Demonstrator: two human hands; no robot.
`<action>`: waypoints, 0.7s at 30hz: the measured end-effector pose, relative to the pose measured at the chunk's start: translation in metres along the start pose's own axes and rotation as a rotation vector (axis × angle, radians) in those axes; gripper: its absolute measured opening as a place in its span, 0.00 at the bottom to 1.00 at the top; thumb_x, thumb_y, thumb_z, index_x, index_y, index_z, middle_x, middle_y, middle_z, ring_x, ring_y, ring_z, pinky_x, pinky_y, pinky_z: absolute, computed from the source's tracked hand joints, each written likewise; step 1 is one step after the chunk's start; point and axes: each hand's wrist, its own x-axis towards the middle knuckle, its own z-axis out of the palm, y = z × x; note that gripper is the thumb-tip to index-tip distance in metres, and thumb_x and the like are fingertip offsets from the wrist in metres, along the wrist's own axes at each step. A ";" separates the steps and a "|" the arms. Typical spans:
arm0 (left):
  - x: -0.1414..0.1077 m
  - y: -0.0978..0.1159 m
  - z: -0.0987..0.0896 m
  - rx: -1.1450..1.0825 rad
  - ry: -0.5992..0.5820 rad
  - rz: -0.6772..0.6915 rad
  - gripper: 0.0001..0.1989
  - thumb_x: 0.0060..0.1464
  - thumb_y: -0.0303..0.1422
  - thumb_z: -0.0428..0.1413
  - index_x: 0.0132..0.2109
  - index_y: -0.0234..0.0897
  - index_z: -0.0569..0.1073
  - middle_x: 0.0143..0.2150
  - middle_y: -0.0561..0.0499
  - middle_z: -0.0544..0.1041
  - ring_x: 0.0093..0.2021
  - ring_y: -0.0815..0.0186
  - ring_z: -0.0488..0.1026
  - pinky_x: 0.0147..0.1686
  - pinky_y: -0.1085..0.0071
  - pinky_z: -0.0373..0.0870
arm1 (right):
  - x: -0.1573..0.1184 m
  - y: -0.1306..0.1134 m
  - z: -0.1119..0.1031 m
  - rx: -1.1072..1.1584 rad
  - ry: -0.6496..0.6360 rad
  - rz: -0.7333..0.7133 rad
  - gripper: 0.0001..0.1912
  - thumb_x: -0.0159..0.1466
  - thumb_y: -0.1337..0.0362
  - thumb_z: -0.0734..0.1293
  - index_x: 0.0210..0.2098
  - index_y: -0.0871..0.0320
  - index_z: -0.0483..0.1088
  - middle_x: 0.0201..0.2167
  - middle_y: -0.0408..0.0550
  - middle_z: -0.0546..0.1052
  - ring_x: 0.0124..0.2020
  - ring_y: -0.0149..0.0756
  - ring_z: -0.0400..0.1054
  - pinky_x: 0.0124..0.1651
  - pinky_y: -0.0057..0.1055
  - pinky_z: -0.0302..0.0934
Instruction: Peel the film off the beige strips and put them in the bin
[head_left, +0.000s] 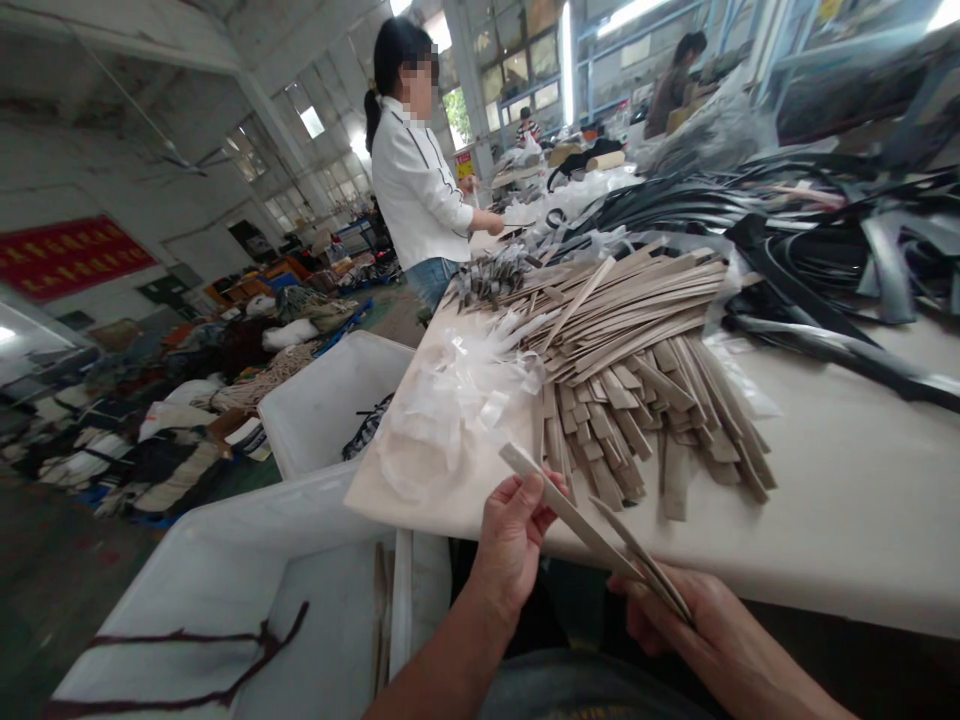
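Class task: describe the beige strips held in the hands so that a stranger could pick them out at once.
On the long pale worktable, find the big heap of beige strips beside loose clear plastic. At the table's near edge, the person's left hand and right hand hold two long strips; unlike their neighbours, they are raised off the table.

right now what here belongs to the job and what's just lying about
Belongs: left hand and right hand gripping beige strips; strip pile.

Lying about: clear plastic; black strips; white bin.
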 end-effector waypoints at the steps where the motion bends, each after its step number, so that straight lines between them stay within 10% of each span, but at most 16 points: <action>1: -0.003 -0.004 0.001 0.077 -0.061 -0.019 0.12 0.44 0.36 0.67 0.33 0.31 0.79 0.30 0.48 0.79 0.32 0.69 0.74 0.36 0.75 0.70 | 0.001 0.000 0.000 -0.001 0.016 0.004 0.25 0.68 0.45 0.52 0.30 0.57 0.68 0.23 0.47 0.75 0.23 0.38 0.69 0.27 0.30 0.63; 5: -0.011 -0.014 0.006 0.246 -0.314 -0.153 0.15 0.50 0.38 0.63 0.38 0.28 0.80 0.22 0.51 0.73 0.20 0.70 0.68 0.22 0.75 0.63 | 0.005 -0.003 0.000 0.022 0.083 -0.029 0.27 0.67 0.43 0.52 0.27 0.56 0.66 0.21 0.45 0.73 0.22 0.37 0.68 0.26 0.30 0.62; 10: 0.000 -0.002 0.009 0.176 -0.067 0.183 0.14 0.48 0.37 0.65 0.41 0.34 0.80 0.38 0.47 0.80 0.39 0.67 0.74 0.44 0.74 0.68 | 0.006 -0.003 0.003 0.038 0.044 -0.008 0.28 0.68 0.42 0.51 0.32 0.56 0.69 0.22 0.44 0.73 0.21 0.37 0.68 0.25 0.29 0.62; 15: -0.004 -0.015 0.009 0.232 -0.245 -0.085 0.15 0.50 0.40 0.62 0.38 0.31 0.79 0.23 0.51 0.75 0.18 0.71 0.67 0.20 0.74 0.64 | 0.010 -0.001 0.005 0.013 0.118 -0.048 0.29 0.67 0.42 0.52 0.24 0.56 0.67 0.19 0.44 0.71 0.21 0.36 0.67 0.26 0.29 0.60; 21: 0.004 0.001 0.014 0.125 -0.028 0.178 0.16 0.44 0.40 0.66 0.37 0.33 0.80 0.37 0.45 0.80 0.37 0.65 0.75 0.43 0.71 0.70 | 0.009 0.006 0.007 0.061 0.084 -0.014 0.27 0.68 0.42 0.52 0.32 0.56 0.70 0.21 0.44 0.73 0.22 0.38 0.68 0.27 0.30 0.62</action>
